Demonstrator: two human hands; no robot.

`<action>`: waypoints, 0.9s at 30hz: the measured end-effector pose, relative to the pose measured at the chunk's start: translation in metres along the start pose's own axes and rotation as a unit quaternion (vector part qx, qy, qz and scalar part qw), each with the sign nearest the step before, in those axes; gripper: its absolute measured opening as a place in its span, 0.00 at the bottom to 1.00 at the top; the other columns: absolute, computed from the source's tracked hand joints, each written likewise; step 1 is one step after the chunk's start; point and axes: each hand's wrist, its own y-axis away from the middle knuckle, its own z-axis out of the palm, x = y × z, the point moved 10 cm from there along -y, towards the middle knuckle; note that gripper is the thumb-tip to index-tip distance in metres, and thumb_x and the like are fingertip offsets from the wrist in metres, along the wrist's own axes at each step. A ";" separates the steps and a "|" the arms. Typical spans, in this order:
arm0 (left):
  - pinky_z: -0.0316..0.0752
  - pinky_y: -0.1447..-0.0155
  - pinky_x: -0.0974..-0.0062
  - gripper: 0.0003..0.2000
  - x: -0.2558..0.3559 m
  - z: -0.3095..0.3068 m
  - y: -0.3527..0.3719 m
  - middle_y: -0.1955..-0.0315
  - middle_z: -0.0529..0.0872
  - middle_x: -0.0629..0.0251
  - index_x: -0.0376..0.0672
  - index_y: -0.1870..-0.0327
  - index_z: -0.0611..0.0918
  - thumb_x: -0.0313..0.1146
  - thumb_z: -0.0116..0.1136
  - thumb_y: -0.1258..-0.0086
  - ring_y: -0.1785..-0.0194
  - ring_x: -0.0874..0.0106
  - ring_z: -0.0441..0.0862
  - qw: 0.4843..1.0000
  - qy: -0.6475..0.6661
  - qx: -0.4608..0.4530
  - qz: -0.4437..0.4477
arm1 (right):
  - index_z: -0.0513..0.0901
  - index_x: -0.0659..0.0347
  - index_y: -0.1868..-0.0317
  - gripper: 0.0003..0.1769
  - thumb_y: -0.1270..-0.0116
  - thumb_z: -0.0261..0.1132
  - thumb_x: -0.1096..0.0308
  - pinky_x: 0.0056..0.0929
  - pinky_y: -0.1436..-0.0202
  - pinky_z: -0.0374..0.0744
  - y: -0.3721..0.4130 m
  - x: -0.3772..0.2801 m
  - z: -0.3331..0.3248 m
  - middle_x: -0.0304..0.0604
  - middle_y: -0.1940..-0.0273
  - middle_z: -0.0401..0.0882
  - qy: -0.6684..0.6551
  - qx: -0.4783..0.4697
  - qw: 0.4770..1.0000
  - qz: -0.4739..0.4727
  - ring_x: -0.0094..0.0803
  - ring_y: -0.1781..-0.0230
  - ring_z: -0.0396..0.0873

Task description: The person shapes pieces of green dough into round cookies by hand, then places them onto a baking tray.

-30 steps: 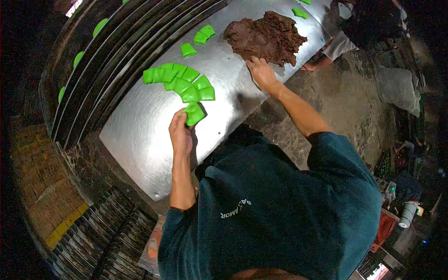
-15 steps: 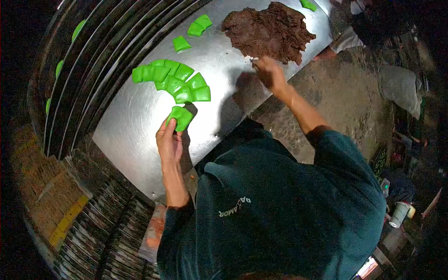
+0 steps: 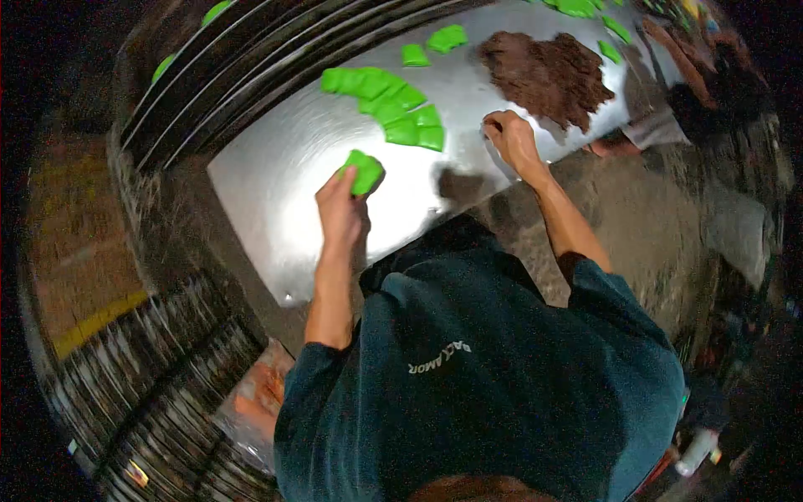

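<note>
My left hand [image 3: 339,207] pinches a soft green dough square [image 3: 365,172] above the near left part of the metal table [image 3: 259,192]. A curved cluster of overlapping green dough pieces [image 3: 376,96] lies just beyond it. My right hand [image 3: 514,144] is over the table's near edge, to the right of that cluster. Its fingers are curled together, and whatever they hold is hidden. Past them spreads a rough brown paste mass [image 3: 548,79], apart from the hand. A single green piece [image 3: 414,55] and a small green group [image 3: 447,38] lie at the far side.
Curved dark metal racks [image 3: 217,79] with bits of green stand along the table's far left. Another person's arm [image 3: 682,63] reaches in at the upper right, near more green pieces [image 3: 577,7]. A plastic bag with orange contents [image 3: 259,393] sits at lower left.
My right hand has drawn back from the brown paste's edge. The left hand still holds the green dough square. The whole view has shifted, bringing more of the table's far right into sight.
</note>
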 end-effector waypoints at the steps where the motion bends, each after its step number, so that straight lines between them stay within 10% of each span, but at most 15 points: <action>1: 0.77 0.57 0.79 0.12 -0.004 0.006 0.001 0.63 0.84 0.60 0.30 0.54 0.80 0.31 0.56 0.31 0.63 0.74 0.81 1.000 0.009 0.008 0.000 | 0.81 0.67 0.57 0.13 0.42 0.64 0.70 0.35 0.63 0.79 -0.003 -0.032 -0.001 0.52 0.64 0.81 -0.154 -0.014 0.987 0.034 0.40 0.67 0.81; 4: 0.77 0.60 0.80 0.12 -0.018 0.026 -0.011 0.65 0.84 0.61 0.31 0.55 0.80 0.32 0.54 0.29 0.65 0.76 0.80 0.998 0.046 -0.048 0.016 | 0.80 0.66 0.54 0.14 0.41 0.65 0.70 0.28 0.62 0.79 0.002 -0.123 0.027 0.49 0.61 0.83 -0.399 -0.057 0.915 0.018 0.33 0.67 0.82; 6: 0.77 0.61 0.79 0.13 -0.020 0.037 -0.014 0.65 0.83 0.62 0.31 0.54 0.80 0.34 0.52 0.28 0.66 0.76 0.79 0.994 0.090 -0.068 0.012 | 0.82 0.64 0.58 0.12 0.41 0.62 0.69 0.38 0.47 0.75 0.012 -0.187 0.032 0.54 0.59 0.81 -0.220 0.033 0.951 -0.213 0.49 0.54 0.78; 12: 0.73 0.67 0.83 0.15 -0.007 0.028 -0.011 0.62 0.82 0.66 0.33 0.50 0.79 0.36 0.49 0.26 0.66 0.81 0.76 0.997 0.013 0.029 0.074 | 0.78 0.63 0.48 0.20 0.42 0.56 0.80 0.36 0.44 0.74 0.036 -0.207 0.038 0.53 0.53 0.80 -0.173 0.118 0.954 -0.216 0.47 0.50 0.77; 15: 0.77 0.61 0.80 0.15 -0.013 0.046 -0.015 0.59 0.82 0.63 0.33 0.48 0.77 0.36 0.49 0.26 0.62 0.76 0.79 0.998 0.049 -0.028 0.010 | 0.75 0.65 0.43 0.22 0.40 0.51 0.80 0.33 0.43 0.74 0.001 -0.178 0.061 0.56 0.50 0.79 -0.268 -0.179 0.946 -0.043 0.44 0.49 0.78; 19: 0.79 0.56 0.77 0.16 -0.018 0.075 -0.028 0.58 0.83 0.60 0.31 0.48 0.76 0.34 0.54 0.30 0.57 0.73 0.81 0.993 0.067 -0.101 0.011 | 0.77 0.66 0.47 0.19 0.39 0.59 0.73 0.31 0.58 0.79 -0.046 -0.134 0.036 0.52 0.56 0.82 -0.230 -0.054 0.968 -0.087 0.41 0.59 0.82; 21: 0.80 0.54 0.74 0.14 -0.012 0.086 -0.029 0.59 0.82 0.58 0.30 0.48 0.76 0.27 0.57 0.33 0.58 0.71 0.81 0.995 0.059 -0.076 0.024 | 0.78 0.68 0.48 0.18 0.38 0.61 0.71 0.26 0.67 0.79 -0.034 -0.114 0.085 0.48 0.62 0.82 -0.455 -0.316 0.816 0.165 0.30 0.68 0.81; 24: 0.82 0.55 0.76 0.13 -0.019 0.094 -0.044 0.59 0.82 0.58 0.31 0.48 0.77 0.23 0.55 0.33 0.59 0.71 0.82 0.997 0.042 -0.066 0.023 | 0.81 0.66 0.58 0.10 0.37 0.61 0.70 0.21 0.73 0.76 -0.047 -0.092 0.075 0.42 0.66 0.80 -0.441 -0.184 0.872 0.109 0.23 0.74 0.76; 26: 0.78 0.59 0.82 0.15 -0.018 0.101 -0.047 0.59 0.82 0.59 0.31 0.45 0.76 0.21 0.53 0.33 0.63 0.76 0.80 0.999 -0.025 -0.028 0.031 | 0.79 0.64 0.60 0.08 0.39 0.63 0.72 0.26 0.73 0.76 -0.030 -0.128 0.010 0.41 0.67 0.76 -0.227 0.082 0.952 -0.187 0.28 0.75 0.76; 27: 0.72 0.63 0.86 0.19 -0.021 0.103 -0.048 0.60 0.80 0.61 0.32 0.40 0.73 0.21 0.49 0.33 0.66 0.81 0.75 0.993 -0.111 -0.037 0.029 | 0.76 0.63 0.56 0.12 0.42 0.62 0.76 0.35 0.68 0.76 -0.022 -0.122 0.022 0.46 0.64 0.72 -0.400 0.017 0.910 -0.109 0.40 0.69 0.76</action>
